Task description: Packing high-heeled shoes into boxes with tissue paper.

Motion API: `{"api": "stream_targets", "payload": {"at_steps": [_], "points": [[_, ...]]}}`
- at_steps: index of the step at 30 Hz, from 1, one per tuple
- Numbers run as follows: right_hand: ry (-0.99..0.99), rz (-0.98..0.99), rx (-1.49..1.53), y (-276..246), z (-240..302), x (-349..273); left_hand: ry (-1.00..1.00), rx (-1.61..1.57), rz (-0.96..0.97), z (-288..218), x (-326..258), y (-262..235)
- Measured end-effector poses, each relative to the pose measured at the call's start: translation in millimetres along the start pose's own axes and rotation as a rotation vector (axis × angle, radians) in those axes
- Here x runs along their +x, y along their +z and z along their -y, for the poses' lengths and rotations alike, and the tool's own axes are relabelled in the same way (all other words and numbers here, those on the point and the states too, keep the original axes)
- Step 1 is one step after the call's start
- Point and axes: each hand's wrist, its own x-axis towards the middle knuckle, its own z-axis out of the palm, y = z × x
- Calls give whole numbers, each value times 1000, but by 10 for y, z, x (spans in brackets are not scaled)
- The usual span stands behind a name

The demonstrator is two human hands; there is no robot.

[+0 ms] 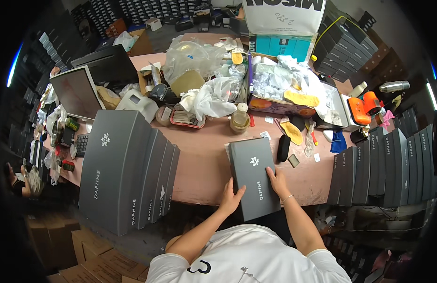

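Note:
A dark grey shoebox (250, 181) with its lid on lies at the front edge of the pink table, its near end reaching past the edge. My left hand (232, 195) presses against its left side, thumb on the lid. On the right side my right hand (277, 183) grips it, the thumb over the lid and the other fingers partly hidden behind the box. White paper peeks out past the box's far left corner. To the right of the box lie a black glasses case (284, 148) and a small square piece (294, 161).
A tall stack of grey shoeboxes (114, 170) stands at the left, a row of them (388, 165) at the right. Farther back are a jar with a bottle (239, 120), a red basket (187, 123), yellow insoles (292, 132), an orange tape dispenser (359, 111) and a monitor (77, 92).

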Motion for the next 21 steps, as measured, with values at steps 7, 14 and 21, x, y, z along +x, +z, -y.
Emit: {"api": "stream_targets", "payload": {"at_steps": [7, 14, 21], "points": [[-1, -38, 29, 263, -239, 223, -162, 128, 78, 320, 246, -104], [36, -5, 116, 191, -150, 229, 213, 618, -470, -497, 1040, -589], [-15, 5, 131, 221, -261, 256, 675, 1453, -387, -1284, 2684, -1593]]}}
